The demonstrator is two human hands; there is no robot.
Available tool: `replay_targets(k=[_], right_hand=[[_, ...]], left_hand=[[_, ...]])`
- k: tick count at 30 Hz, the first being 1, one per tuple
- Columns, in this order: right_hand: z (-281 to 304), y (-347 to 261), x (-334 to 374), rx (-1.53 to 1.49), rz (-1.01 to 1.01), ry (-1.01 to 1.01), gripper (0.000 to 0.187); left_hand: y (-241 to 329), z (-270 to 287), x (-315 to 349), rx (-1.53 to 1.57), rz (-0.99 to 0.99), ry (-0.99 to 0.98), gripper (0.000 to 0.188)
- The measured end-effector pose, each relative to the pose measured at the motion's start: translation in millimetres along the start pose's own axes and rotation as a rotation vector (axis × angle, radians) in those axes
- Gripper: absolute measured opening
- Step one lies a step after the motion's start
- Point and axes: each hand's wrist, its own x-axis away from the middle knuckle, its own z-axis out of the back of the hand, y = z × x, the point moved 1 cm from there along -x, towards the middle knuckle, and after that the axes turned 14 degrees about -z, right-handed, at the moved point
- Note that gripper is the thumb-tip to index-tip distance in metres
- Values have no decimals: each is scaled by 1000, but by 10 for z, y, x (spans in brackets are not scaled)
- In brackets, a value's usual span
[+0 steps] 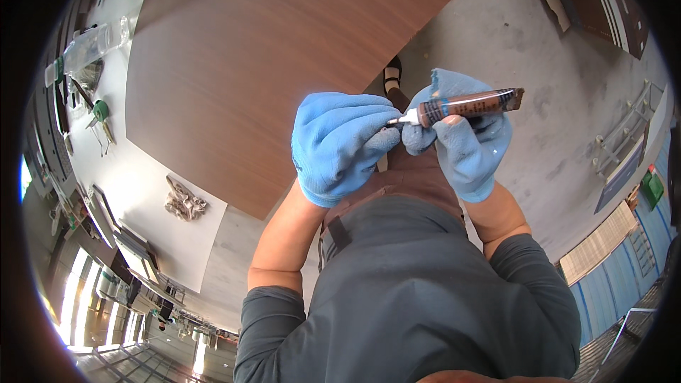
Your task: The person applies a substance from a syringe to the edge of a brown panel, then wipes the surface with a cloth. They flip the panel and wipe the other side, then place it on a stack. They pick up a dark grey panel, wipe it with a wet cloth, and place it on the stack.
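Observation:
A tube of brown paste with a white nozzle lies across my right hand, its fingers wrapped round it. The nozzle points left, and the tube's flat crimped end points right. My left hand is closed, with thumb and fingertips pinched together right at the nozzle tip. Whatever those fingertips hold, if anything, is hidden. Both hands wear blue gloves, and the right thumb tip shows bare. Beyond my left hand stretches a large brown wood-grain board, below the level of the hands.
The board rests on a white table at my left. A crumpled rag, a green-handled tool and a clear plastic bottle lie there. At the right a metal rack stands on the grey floor.

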Motion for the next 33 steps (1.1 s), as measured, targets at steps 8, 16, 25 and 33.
replay_targets(k=[8,16,25,33], right_hand=[[44,-6,-5,-67,33,-40,31],[19,-84,22,138,-30,-39,37],[-22,-146,21,71,4,16,34],[-3,-157,-8,158,-20,-60,35]], left_hand=[[-4,17,-48,-22,7,-87,21],[-20,57,-107,16,-12,-122,34],[-47,75,-53,-60,-34,-139,40],[-60,85,-67,-44,-18,-172,38]])
